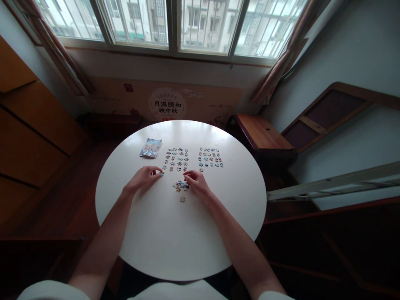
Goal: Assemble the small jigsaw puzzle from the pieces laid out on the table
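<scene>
My left hand [145, 177] rests at the left end of the nearest row, thumb and forefinger closed on a small bluish jigsaw puzzle piece [162, 173] at the table surface. Over the right side of a loose pile of puzzle pieces [179, 186] is my right hand [196, 181]. Its fingers are pinched together around what looks like a puzzle piece [185, 177], mostly hidden. One pale piece [182, 200] lies apart, just in front of the pile. Beyond my hands, several pieces stand in rows as a left block [181, 158] and a right block [211, 158].
The round white table [168, 241] carries everything. A colourful printed packet [151, 148] lies at its back left. A wooden bench [264, 133] stands past the right rim, and a metal rail [331, 181] runs at the right. Windows [203, 27] with curtains are behind.
</scene>
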Tool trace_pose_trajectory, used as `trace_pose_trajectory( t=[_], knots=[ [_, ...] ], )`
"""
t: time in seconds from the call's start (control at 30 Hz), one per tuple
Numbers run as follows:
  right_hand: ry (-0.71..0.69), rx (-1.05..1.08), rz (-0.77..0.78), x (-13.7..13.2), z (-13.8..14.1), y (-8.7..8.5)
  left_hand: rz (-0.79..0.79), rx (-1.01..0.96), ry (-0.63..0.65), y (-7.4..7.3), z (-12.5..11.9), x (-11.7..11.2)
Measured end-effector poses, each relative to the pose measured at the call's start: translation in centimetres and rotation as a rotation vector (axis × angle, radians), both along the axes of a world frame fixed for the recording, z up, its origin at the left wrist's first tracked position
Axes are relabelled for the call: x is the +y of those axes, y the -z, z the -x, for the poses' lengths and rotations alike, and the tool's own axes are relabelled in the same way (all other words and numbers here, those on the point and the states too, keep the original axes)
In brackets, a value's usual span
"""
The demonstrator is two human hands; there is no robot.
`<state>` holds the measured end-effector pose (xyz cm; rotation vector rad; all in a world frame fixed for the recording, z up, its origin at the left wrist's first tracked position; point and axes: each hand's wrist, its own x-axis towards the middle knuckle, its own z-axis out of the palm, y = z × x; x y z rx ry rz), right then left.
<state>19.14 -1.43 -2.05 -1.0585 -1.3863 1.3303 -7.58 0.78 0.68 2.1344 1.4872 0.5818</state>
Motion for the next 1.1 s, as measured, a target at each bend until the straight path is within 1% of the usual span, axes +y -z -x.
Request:
trace_pose_trajectory(
  t=[0.23, 0.53, 0.9, 1.0, 1.1],
  knots=[
    [0.005, -0.006, 0.004, -0.2, 0.1, -0.3, -0.009, -0.072, -0.015, 0.3, 0.0, -0.1],
    [0.012, 0.003, 0.021, -0.2, 0.2, -0.4, -0.002, -0.027, -0.021, 0.3, -0.5, 0.1],
    [0.012, -0.006, 0.008, -0.1, 0.2, -0.4, -0.010, -0.078, -0.041, 0.2, -0.5, 0.0],
    [0.029, -0.058, -0.038, -0.1, -0.3, -0.9, -0.059, -0.110, -0.045, 0.4, -1.0, 0.1],
    [0.075, -0.203, -0.154, -0.2, -1.2, -1.6, -0.118, -0.176, -0.010, 0.8, -2.5, -0.2]
  ],
)
